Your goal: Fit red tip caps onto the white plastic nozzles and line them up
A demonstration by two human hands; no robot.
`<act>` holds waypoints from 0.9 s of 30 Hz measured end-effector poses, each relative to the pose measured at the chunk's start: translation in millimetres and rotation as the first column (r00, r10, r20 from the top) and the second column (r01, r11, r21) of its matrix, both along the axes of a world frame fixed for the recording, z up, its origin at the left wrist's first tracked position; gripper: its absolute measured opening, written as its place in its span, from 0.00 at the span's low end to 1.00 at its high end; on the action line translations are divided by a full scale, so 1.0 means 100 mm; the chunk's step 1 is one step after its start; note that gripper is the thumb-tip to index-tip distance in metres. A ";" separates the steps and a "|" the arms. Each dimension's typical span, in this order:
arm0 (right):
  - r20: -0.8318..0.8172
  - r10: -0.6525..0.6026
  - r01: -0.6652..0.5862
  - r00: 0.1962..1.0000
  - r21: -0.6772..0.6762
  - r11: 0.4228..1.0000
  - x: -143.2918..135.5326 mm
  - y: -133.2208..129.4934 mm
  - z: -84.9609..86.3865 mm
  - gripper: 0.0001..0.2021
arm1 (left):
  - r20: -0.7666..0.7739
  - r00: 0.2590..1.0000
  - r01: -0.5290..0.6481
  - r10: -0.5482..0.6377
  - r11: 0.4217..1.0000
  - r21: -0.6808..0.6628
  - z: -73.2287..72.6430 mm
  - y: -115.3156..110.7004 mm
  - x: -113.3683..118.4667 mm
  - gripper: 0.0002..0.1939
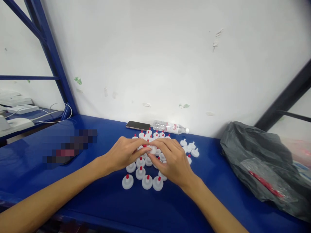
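Note:
Both hands meet over a cluster of white round caps with red tips on the blue table. My left hand (123,152) pinches the red tip of one white cap (153,149) between thumb and forefinger. My right hand (173,158) closes its thumb and fingers on the white body of that same cap. Around and below the hands stand several more red-tipped caps (147,182), tips upward. Right of my right hand lie several white caps without red tips (194,152).
A dark phone (138,125) and a clear plastic bottle (170,127) lie by the wall. On the right sits a dark plastic bag (243,145) with a clear bag of red pieces (266,183). A blurred dark item (75,145) lies left on the blue table (102,200).

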State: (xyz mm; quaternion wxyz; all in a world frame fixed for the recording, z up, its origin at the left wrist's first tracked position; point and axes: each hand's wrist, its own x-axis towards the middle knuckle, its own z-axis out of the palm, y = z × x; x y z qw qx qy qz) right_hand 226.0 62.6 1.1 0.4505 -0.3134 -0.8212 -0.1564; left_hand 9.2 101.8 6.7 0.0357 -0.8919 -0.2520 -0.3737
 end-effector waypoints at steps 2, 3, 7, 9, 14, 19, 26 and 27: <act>0.040 -0.001 0.001 0.999 0.003 1.000 0.03 0.01 0.01 0.14 | -0.103 0.995 0.001 0.002 1.000 0.031 0.02 0.02 -0.03 0.16; 0.071 -0.004 0.003 0.997 0.008 1.000 0.05 0.02 0.02 0.16 | -0.137 0.991 0.010 -0.008 1.000 0.013 0.03 0.02 -0.04 0.17; 0.180 -0.027 0.013 0.983 0.074 0.997 0.04 0.03 0.10 0.15 | -0.136 0.991 0.002 -0.014 0.996 -0.087 0.09 -0.03 0.00 0.19; 0.203 -0.053 0.029 0.978 0.121 0.992 0.01 0.04 0.14 0.12 | -0.077 0.997 -0.023 0.012 0.990 -0.137 0.11 -0.06 0.05 0.19; 0.178 -0.102 0.063 0.979 0.214 0.975 0.28 0.19 0.19 0.15 | 0.079 0.983 -0.118 0.167 0.895 -0.431 0.14 -0.01 0.01 0.26; -0.208 -0.424 0.443 0.881 0.054 0.895 1.03 0.37 0.26 0.13 | -0.046 0.857 -0.493 0.513 0.790 -0.365 0.25 0.28 -0.24 0.24; -0.071 -0.421 0.402 0.904 -0.189 0.896 1.01 0.47 0.14 0.09 | -0.308 0.726 -0.686 0.615 0.675 -0.271 0.18 0.58 -0.45 0.19; -0.016 -0.386 0.375 0.922 -0.209 0.903 0.98 0.49 0.10 0.08 | -0.336 0.712 -0.700 0.617 0.663 -0.265 0.17 0.62 -0.48 0.19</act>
